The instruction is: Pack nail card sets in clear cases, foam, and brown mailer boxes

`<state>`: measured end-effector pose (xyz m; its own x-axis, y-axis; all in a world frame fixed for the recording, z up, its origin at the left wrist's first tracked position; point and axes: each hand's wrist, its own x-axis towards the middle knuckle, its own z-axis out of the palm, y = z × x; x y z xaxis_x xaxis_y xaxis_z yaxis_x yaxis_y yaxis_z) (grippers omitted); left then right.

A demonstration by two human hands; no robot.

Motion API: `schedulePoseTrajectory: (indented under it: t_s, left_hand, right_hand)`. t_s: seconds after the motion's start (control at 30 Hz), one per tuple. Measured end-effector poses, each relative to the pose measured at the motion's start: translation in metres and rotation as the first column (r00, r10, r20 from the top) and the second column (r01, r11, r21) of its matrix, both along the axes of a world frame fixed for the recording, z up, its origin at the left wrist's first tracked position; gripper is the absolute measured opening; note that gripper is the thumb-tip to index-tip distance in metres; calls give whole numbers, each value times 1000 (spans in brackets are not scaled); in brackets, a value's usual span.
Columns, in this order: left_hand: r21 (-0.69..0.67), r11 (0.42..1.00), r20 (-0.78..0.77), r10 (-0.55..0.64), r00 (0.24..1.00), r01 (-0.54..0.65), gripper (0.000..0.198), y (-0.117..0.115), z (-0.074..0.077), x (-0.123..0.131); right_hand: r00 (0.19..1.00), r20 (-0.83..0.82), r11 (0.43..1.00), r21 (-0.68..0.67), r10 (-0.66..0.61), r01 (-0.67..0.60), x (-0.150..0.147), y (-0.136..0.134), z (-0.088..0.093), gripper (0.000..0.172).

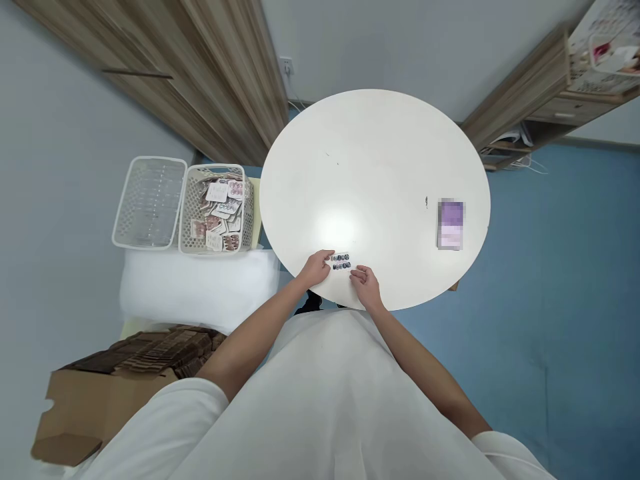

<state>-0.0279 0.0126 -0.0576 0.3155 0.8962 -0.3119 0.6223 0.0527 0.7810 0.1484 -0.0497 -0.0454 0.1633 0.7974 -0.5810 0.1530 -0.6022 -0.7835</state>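
Observation:
A small card of press-on nails (341, 262) is at the near edge of the round white table, with two rows of dark, patterned nails on it. My left hand (316, 268) pinches the card's left edge between thumb and fingers. At the opposite edge, the fingertips of my right hand (366, 287) are closed on the card's lower right corner. The exact grip of the right fingers is too small to see fully.
On the white table (375, 147), a purple and pink stack (451, 225) lies to the right, blurred. Left of the table stand a white basket (185, 220) of nail cards and a clear bin (150, 200). Folded cardboard (110, 400) sits lower left.

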Motion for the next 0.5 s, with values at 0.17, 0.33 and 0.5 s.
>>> schedulePoseTrajectory:
  t_s: [0.17, 0.33, 0.5]
  left_hand:
    - [68, 995, -55, -70, 996, 74, 46, 2, 1, -3]
    - [105, 985, -138, -122, 983, 137, 40, -11, 6, -5]
    - [67, 996, -112, -52, 992, 60, 38, -19, 10, -4]
  right_hand:
    - [995, -31, 995, 44, -91, 92, -4, 1, 0, 39]
    - [1000, 22, 991, 132, -7, 4, -3, 19, -2, 44]
    - [983, 134, 973, 173, 129, -151, -4, 37, 1, 45]
